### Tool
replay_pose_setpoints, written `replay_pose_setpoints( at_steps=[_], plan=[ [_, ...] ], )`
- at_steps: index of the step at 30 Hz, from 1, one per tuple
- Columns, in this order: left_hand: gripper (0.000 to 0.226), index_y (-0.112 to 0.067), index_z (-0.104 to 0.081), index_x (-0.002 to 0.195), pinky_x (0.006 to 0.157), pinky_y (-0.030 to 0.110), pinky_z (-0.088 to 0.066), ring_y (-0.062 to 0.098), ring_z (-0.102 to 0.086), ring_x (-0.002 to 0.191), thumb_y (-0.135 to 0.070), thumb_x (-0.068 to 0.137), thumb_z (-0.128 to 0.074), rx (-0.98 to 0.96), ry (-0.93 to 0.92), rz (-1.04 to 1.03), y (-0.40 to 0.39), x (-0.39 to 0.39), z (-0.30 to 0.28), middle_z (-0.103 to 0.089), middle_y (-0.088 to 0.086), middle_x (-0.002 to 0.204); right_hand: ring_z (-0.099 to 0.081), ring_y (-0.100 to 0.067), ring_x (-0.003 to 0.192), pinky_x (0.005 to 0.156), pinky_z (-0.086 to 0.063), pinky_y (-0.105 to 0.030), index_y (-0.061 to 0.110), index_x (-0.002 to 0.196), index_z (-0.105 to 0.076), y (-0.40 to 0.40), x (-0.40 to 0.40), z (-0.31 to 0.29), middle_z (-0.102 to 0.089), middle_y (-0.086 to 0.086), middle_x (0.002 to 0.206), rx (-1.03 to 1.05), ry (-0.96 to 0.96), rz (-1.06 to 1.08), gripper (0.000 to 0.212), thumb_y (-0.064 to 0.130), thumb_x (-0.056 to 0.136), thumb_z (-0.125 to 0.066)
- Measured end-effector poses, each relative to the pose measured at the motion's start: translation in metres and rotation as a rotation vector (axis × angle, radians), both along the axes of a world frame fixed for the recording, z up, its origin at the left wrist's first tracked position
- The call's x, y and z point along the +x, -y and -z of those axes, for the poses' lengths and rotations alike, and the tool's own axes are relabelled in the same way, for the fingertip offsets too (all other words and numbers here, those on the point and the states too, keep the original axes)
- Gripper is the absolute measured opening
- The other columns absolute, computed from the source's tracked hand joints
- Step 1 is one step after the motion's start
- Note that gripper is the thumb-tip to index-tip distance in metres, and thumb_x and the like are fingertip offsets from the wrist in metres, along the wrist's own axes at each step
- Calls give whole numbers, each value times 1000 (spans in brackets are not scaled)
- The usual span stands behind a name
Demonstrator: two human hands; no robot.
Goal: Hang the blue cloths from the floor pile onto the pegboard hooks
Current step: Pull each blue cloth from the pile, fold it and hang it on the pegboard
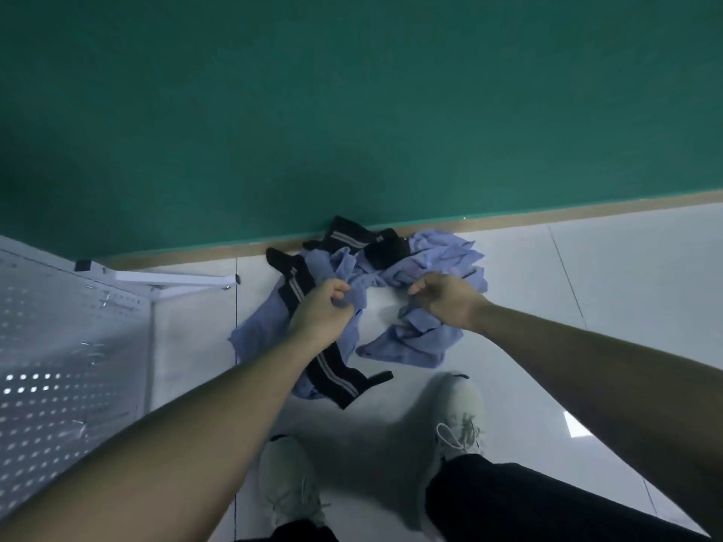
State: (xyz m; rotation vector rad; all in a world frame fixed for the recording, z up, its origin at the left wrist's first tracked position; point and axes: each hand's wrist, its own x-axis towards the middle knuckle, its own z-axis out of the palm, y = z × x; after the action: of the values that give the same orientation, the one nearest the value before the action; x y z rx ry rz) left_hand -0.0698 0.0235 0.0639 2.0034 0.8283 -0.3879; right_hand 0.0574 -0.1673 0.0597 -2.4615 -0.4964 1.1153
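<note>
Seen from above, a person bends over a pile of blue cloths (pixel 430 260) heaped on the white tiled floor (pixel 587 291) at the foot of a green wall (pixel 352 111). The left hand (pixel 321 311) has its fingers curled into a pinching grip on a fold of blue cloth near the middle of the pile, beside a black strip with pale stripes (pixel 313 346) that runs under the wrist and trails toward the person's feet. The right hand (pixel 442 303) is also curled, its fingertips closed on the bunched blue fabric at the pile's right side; the cloth lies directly beneath and just beyond the knuckles. A patch of bare floor shows between the two hands. More dark striped fabric (pixel 352 238) sits on the far edge of the pile, against the skirting board. The white pegboard (pixel 58 346) stands to the left, near the pile but apart from it, with a few small hooks visible on its perforated face and its base foot (pixel 176 281) reaching toward the cloths. Two pale trainers (pixel 457 416) and dark trouser legs occupy the lower edge.
</note>
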Motion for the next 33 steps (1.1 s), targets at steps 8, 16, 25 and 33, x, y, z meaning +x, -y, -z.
replay_pose_setpoints(
  at_steps=[8,16,25,33],
  plan=[
    [29,-18,-58,120,83,31,-49,21,-60,97,-15,92,-66,-179,-56,-24,39,31,97,-62,2,113,-55,-29,124,101,-42,-33,22,139,-54,27,18,82,-59,-7,136,-183,50,-138,43,23,96,-55],
    [24,-23,-58,108,87,28,-48,16,-60,98,-15,89,-70,-229,-100,7,56,39,134,-62,-3,105,-53,-21,90,78,-41,-30,31,98,-68,20,17,126,-65,4,106,-294,198,-139,17,42,88,-60],
    [62,-27,-55,121,89,40,-58,12,-65,104,-41,68,-84,-280,26,190,46,37,65,-63,-14,115,-61,3,64,58,-45,-11,36,88,-62,-2,13,31,-69,6,78,365,73,238,11,35,99,-61],
    [11,-26,-57,88,64,21,-41,16,-59,83,-26,95,-64,-66,230,136,32,13,-48,-65,-4,85,-56,-12,72,67,-47,-23,24,78,-60,-20,-4,-103,-65,-1,79,594,-13,447,21,33,96,-66]
  ],
)
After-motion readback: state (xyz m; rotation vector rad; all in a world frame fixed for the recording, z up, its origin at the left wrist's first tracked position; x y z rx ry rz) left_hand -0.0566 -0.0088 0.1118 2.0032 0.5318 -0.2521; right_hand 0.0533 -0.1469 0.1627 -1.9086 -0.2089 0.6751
